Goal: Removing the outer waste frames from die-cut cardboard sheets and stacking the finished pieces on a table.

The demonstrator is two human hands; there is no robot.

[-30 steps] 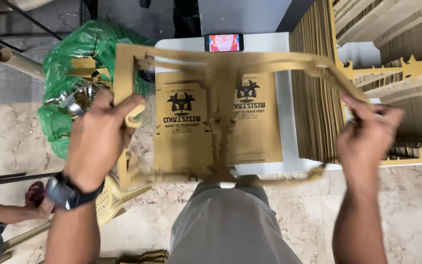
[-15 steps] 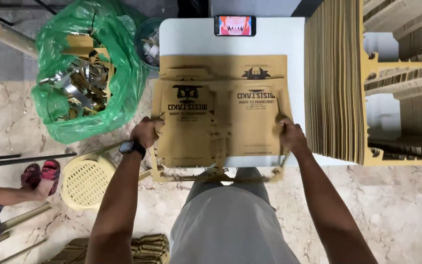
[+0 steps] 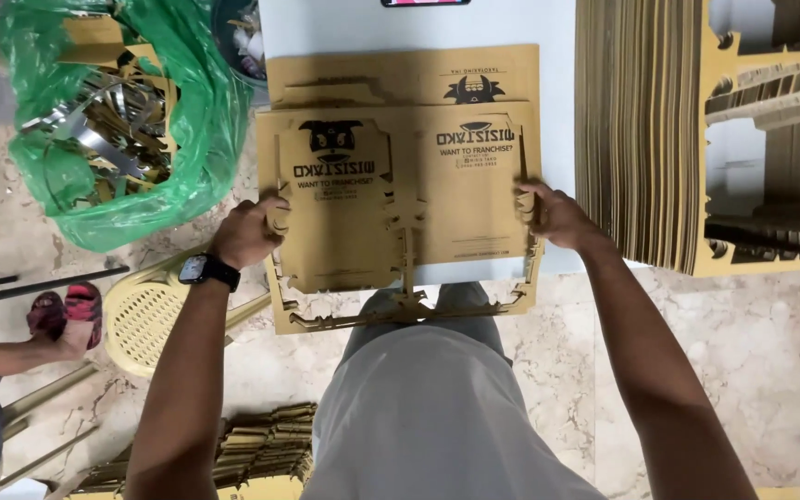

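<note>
Both arms bare from the elbow down, no sleeves in view. Left hand [image 3: 248, 231]: no rings or gloves visible, fingers mostly hidden. Black wristwatch [image 3: 204, 270] on the left wrist, dark rectangular face with rounded corners, black band. Right hand [image 3: 556, 215]: bare, nothing on the wrist. Light grey shirt [image 3: 437, 407] covers the torso, plain fabric, no print, filling the near centre of the view.
</note>
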